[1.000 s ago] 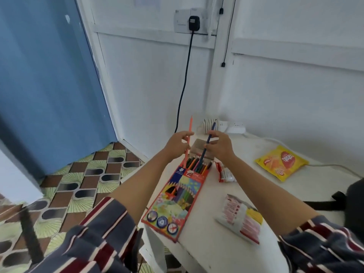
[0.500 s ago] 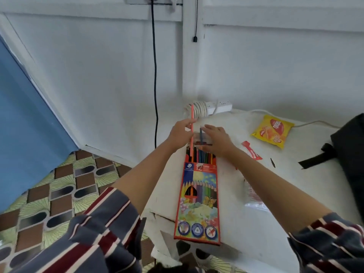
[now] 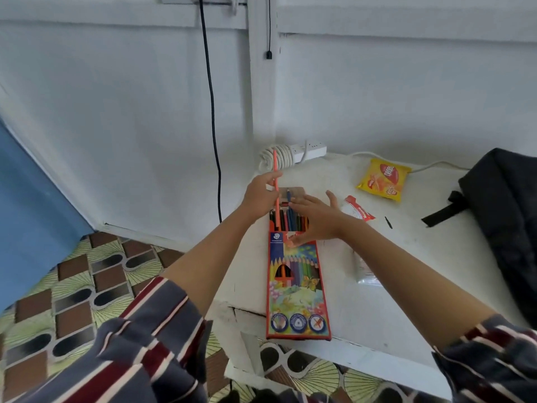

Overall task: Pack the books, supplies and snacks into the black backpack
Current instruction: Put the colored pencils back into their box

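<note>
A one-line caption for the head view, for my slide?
Left hand holds an orange pencil at the open coloured-pencil box; right hand rests flat on it.

The pencil box [image 3: 296, 289] is red-edged with a rainbow picture; the pencil [image 3: 274, 159] above its top is orange. Right of the box sit a yellow snack packet [image 3: 383, 178] and black backpack [image 3: 505, 216]; left, brown-and-green patterned tiles [image 3: 87, 286].

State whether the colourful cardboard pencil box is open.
Open: the colourful cardboard pencil box has its far flap back, pencil tops exposed; the left hand holds an orange pencil in its mouth.
</note>
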### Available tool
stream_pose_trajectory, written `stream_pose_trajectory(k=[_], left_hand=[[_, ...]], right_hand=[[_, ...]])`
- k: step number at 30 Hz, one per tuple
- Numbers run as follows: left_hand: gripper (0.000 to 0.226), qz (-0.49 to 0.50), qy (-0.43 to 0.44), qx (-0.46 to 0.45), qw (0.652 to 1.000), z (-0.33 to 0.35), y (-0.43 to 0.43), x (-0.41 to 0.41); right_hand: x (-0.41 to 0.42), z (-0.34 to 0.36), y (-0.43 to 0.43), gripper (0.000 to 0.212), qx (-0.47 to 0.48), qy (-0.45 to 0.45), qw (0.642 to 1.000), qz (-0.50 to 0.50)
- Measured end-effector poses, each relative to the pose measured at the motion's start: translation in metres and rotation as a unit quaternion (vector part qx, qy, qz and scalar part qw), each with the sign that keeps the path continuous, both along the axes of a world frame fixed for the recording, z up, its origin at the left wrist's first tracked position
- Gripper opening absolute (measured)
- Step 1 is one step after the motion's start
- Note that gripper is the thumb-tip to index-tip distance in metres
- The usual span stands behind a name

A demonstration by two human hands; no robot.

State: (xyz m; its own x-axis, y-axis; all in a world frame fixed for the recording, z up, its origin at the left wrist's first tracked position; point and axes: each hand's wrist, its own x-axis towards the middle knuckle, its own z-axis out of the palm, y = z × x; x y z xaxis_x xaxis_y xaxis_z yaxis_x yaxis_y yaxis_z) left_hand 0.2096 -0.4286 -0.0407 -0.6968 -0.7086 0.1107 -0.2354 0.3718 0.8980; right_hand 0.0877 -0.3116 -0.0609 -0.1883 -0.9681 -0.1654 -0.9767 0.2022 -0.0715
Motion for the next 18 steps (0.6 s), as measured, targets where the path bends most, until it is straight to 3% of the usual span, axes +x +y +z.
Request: stream_pose_trajectory(k=[4, 8, 14, 18], left_hand=[[0.051, 0.018, 0.018, -0.015, 1.0, 0.004, 0.001, -0.001], [0.049, 0.043, 0.035, -0.022, 0.998, 0.002, 0.004, -0.003], [0.048, 0.054, 0.036, -0.04, 0.997, 0.001, 0.008, -0.008], [0.046, 0.048, 0.032, -0.052, 0.997, 0.001, 0.011, -0.014]], right_hand=[[0.003, -0.001, 0.002, 0.088, -0.082, 0.011, 0.996, 0.021], [0.002, -0.004, 0.003, 0.101, -0.051, -0.014, 0.999, 0.007], [0.004, -0.003, 0.003, 0.082, -0.083, -0.037, 0.996, 0.015], [0.008, -0.005, 0.008, 0.083, -0.113, -0.041, 0.993, 0.003]])
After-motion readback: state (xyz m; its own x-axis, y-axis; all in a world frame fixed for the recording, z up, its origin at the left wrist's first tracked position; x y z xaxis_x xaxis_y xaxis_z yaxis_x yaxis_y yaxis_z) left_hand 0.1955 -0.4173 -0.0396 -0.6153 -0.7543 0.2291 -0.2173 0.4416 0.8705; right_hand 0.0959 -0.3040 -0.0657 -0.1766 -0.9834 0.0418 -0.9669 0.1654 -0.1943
